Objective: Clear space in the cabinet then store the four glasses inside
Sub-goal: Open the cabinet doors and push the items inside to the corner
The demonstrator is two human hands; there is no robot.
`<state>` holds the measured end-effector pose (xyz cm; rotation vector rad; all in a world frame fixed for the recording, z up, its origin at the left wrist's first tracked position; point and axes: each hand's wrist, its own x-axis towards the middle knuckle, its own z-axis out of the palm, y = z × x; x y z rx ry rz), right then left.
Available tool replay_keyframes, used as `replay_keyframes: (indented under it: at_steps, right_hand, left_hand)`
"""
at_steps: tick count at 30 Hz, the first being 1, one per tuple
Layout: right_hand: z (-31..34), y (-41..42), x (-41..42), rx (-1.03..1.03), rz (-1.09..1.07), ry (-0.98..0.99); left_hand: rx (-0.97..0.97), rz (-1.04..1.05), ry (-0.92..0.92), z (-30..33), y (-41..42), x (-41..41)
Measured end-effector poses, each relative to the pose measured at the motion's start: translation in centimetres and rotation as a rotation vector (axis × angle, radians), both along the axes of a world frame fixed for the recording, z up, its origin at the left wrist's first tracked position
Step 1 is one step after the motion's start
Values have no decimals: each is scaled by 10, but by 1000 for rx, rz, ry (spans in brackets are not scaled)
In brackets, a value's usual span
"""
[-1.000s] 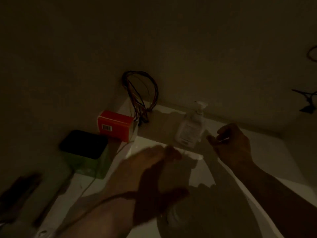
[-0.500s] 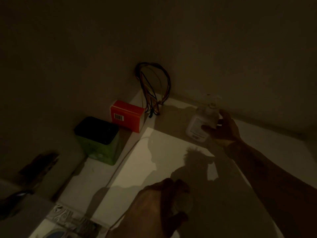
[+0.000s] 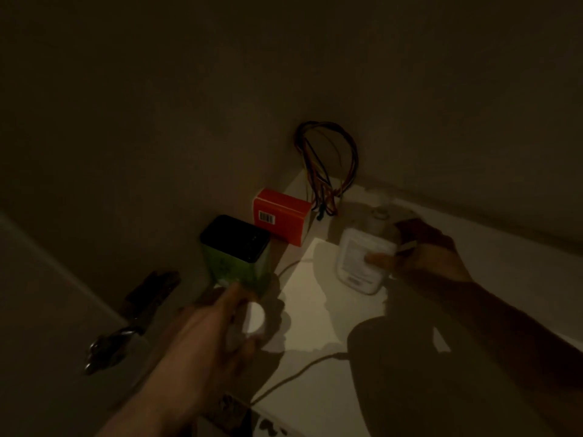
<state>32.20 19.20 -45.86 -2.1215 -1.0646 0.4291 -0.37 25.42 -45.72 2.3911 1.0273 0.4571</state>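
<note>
Cabinet shelf [image 3: 315,310], dim – contents:
Pump bottle [image 3: 362,263], back of the shelf; right hand [image 3: 432,260] closed round its side, thumb on the label, apparently to shift it clear
Glass [image 3: 249,320], in the curled fingers of left hand [image 3: 217,332], low over the shelf front – likely being set down
Green tin [image 3: 236,250], red box [image 3: 280,216], wire bundle [image 3: 328,171]: along the left wall and in the back corner

Dim cabinet interior: bare dark walls [image 3: 157,105] meet at a far corner; a patch of light falls on the white shelf floor [image 3: 310,298], shadows across it
</note>
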Motion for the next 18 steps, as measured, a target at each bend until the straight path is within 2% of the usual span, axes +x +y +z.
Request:
replay_keyframes:
  at_steps: [3,8,11,12,14,18]
  right_hand:
    - [-6,22,-30,73,58,207]
    - [-16,60,-69,113,123,211]
    - [-26,79,-82,94,142,321]
    - [-28,85,-85,93,141,320]
    - [-31,93,-90,88,143,327]
    - [-34,108,-95,76,150,321]
  left_hand:
    - [96,54,142,6,10,-9]
    - [206,-30,186,-6,19,-3]
    - [377,-144,438,-3,33,0]
    - [379,-126,453,-1,33,-4]
    - [526,-68,375,-8,30,-8]
    - [489,-109,547,8,32,-5]
